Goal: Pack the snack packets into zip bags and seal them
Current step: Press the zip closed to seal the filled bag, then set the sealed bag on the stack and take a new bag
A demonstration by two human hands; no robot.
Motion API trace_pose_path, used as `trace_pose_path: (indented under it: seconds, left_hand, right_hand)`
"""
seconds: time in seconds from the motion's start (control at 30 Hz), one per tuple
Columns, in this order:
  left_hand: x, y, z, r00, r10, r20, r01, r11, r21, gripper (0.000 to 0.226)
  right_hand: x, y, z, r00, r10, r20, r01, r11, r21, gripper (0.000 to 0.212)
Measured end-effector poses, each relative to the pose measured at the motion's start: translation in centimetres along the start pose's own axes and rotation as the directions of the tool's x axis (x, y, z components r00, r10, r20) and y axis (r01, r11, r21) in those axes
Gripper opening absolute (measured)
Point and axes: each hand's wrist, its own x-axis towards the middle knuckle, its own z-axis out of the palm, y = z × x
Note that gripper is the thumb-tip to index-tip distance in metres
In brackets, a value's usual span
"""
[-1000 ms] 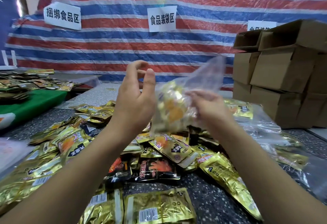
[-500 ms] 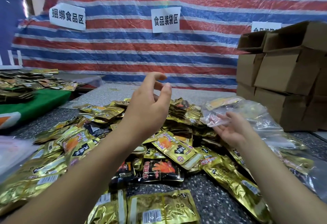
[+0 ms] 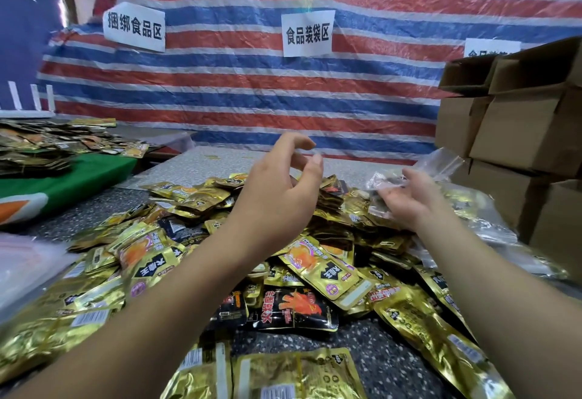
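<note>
A heap of snack packets (image 3: 283, 260) covers the tabletop's (image 3: 362, 335) middle. At its right edge the right hand (image 3: 406, 200) pinches a clear zip bag (image 3: 434, 162), seemingly between fills; the left hand (image 3: 277, 191) hovers loosely curled, empty. Next, I reckon, it picks packets.

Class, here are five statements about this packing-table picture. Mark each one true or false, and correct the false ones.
1. The right hand touches a clear plastic zip bag. True.
2. The left hand grips a gold foil snack packet. False: it hovers above the pile, fingers loosely curled, holding nothing.
3. Brown cardboard boxes are stacked at the right. True.
4. The backdrop is a plain green sheet. False: it is a red, white and blue striped tarpaulin.
5. The heap of gold foil snack packets lies on a speckled grey tabletop. True.
</note>
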Motion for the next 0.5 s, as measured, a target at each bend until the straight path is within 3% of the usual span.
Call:
trace_pose_path:
  seconds: [0.07,0.37,0.5]
  left_hand:
    - [0.0,0.0,0.0,1.0,0.002,0.005,-0.003,1.0,0.009,0.02]
    - [-0.2,0.1,0.3,0.999,-0.005,0.046,0.004,1.0,0.019,0.014]
    - [-0.2,0.2,0.3,0.998,-0.004,0.058,0.003,1.0,0.017,0.006]
  right_hand:
    - [0.2,-0.1,0.3,1.0,0.02,0.015,-0.02,0.999,-0.032,0.071]
    - [0.0,0.5,1.8,0.999,0.028,-0.038,-0.035,0.982,-0.188,0.063]
    - [-0.7,1.0,2.5,0.996,-0.038,-0.08,0.018,0.971,-0.238,0.061]
